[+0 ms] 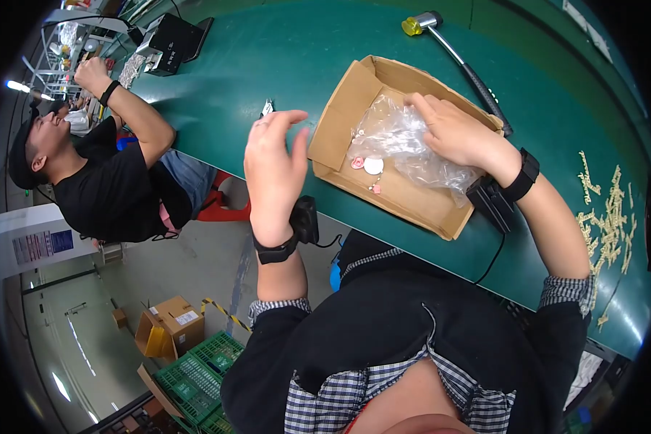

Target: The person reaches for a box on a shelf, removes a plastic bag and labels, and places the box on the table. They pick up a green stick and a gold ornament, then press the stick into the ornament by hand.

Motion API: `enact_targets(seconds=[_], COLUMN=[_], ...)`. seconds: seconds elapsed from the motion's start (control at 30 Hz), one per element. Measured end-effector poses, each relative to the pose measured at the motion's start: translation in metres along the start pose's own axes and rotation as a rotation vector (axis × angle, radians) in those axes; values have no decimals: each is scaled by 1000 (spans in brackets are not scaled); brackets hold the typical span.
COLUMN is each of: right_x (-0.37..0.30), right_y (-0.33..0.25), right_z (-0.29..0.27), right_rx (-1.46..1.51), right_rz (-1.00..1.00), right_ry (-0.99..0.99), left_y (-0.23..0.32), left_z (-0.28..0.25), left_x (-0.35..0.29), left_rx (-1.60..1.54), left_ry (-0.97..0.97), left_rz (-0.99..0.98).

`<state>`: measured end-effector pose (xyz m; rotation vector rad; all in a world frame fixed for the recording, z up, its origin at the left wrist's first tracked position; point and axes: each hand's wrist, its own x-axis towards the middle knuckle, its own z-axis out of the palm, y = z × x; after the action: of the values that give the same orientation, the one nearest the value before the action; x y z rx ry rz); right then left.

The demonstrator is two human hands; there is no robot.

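Green worktop (289,54) up against a factory floor (231,260), seen from the 1 head view: clear plastic bag (405,137) sits inside an open cardboard box (336,126), with a pink rose-shaped piece (357,163) and white disc (373,166) beside it. I'd handle that slippery film gently so the loose bits don't get dragged. Right hand (459,130) is touching the bag, index finger stretched out; can't tell if it's pinching. Left hand (275,163) hovers beside the box, thumb and fingers apart, holding nothing.
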<state>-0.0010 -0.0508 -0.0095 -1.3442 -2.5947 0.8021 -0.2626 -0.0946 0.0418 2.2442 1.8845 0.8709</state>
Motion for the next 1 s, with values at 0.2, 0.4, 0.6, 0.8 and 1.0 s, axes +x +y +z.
enact_targets(seconds=[0.2, 0.4, 0.6, 0.8, 1.0], right_x=[1, 3, -2, -4, -1], right_y=[-4, 2, -10, -5, -5], right_z=[-10, -3, -6, -5, -7], right_rx=[25, -43, 12, 13, 19], right_rz=[51, -5, 60, 59, 42], right_ry=[-21, 17, -75, -79, -60], left_y=[10, 39, 30, 34, 28], left_z=[7, 27, 51, 43, 57], left_x=[-18, -10, 5, -3, 2], left_rx=[-19, 238, 377, 88, 122], left_ry=[-98, -480, -595, -464, -500], left_rz=[72, 166, 163, 270, 310])
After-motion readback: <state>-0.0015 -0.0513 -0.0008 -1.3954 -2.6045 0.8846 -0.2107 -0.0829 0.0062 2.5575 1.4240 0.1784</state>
